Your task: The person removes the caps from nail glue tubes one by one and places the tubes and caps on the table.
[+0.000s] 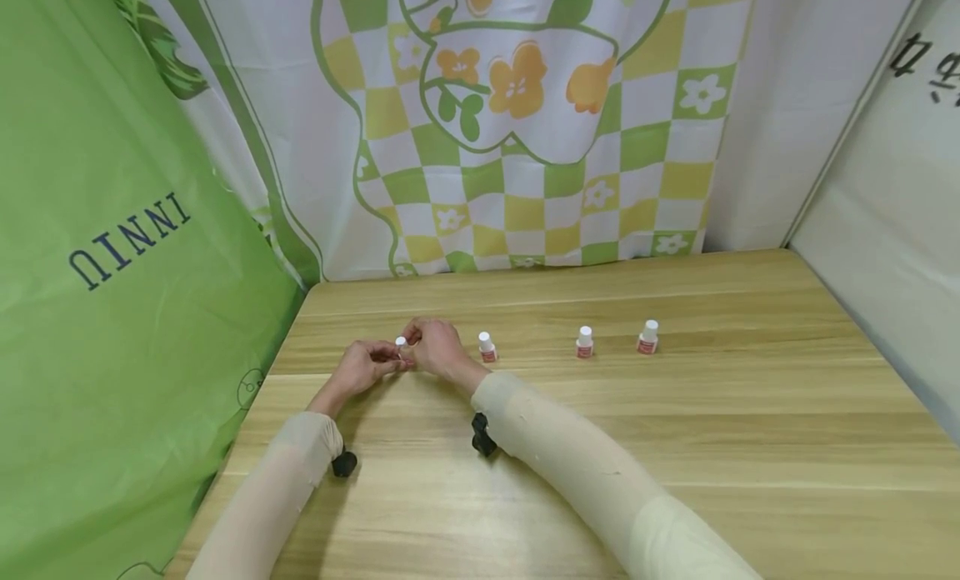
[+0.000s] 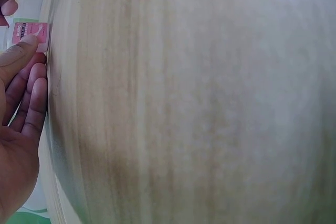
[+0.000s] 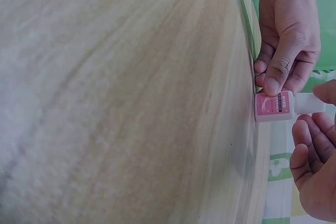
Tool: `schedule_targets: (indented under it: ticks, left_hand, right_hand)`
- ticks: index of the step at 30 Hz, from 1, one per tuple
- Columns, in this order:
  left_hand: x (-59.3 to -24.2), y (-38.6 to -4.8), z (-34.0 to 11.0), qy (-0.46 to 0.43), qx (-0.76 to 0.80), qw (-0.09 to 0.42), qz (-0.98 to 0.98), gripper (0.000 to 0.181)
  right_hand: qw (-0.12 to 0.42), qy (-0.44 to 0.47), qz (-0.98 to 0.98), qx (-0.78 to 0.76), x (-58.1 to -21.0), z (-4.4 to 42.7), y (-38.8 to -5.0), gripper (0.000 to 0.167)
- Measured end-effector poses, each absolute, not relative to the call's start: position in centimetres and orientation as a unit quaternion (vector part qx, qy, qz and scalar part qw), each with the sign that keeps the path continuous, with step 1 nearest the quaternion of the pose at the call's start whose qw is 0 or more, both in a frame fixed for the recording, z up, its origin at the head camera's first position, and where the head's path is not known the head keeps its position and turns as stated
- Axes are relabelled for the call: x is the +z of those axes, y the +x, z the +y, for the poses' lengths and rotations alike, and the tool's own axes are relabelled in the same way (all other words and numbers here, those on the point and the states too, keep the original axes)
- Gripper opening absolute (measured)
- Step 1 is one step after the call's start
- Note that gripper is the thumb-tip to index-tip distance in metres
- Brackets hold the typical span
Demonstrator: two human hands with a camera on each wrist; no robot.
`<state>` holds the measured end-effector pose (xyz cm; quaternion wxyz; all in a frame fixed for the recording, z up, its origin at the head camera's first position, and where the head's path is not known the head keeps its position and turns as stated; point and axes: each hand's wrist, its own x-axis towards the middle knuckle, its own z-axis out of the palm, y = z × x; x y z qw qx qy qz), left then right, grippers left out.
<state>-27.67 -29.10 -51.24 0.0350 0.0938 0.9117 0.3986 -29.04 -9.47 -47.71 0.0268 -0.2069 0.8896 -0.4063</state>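
A small white bottle (image 3: 272, 109) with a pink label stands upright at the left of the table, between both hands. My left hand (image 1: 362, 367) pinches its body, the thumb lying over the label in both wrist views. The bottle's white cap (image 3: 307, 103) is between the thumb and fingers of my right hand (image 1: 440, 349). In the left wrist view, only a few fingertips of the right hand show. To the right stand three similar bottles: one near the right hand (image 1: 487, 347), another bottle (image 1: 584, 343) farther along, and a last bottle (image 1: 648, 337).
The wooden table (image 1: 675, 447) has its back edge against a patterned curtain (image 1: 525, 197). Green fabric (image 1: 150, 355) hangs along the left side and a white sheet (image 1: 885, 213) on the right. Dark wrist cameras (image 1: 483, 435) stick out below the sleeves.
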Motion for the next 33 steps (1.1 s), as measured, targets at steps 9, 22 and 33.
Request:
schedule_targets:
  ticks: [9,22,33]
  left_hand:
    - [-51.27,-27.77,-29.12,0.095,0.39,0.031,0.915,0.021]
    - [-51.23,-27.75,-29.16,0.094,0.383,0.023,0.919,0.019]
    - [-51.1,-27.69,-29.12,0.093,0.39,0.029,0.915,0.023]
  right_hand:
    - [0.025,-0.209,0.891,-0.402,-47.81,-9.46,-28.99,0.013]
    - [0.02,-0.207,0.89,-0.405,-47.75,-9.46,-29.07,0.012]
    - [0.026,-0.199,0.89,-0.409,-47.54,-9.47,-28.99,0.012]
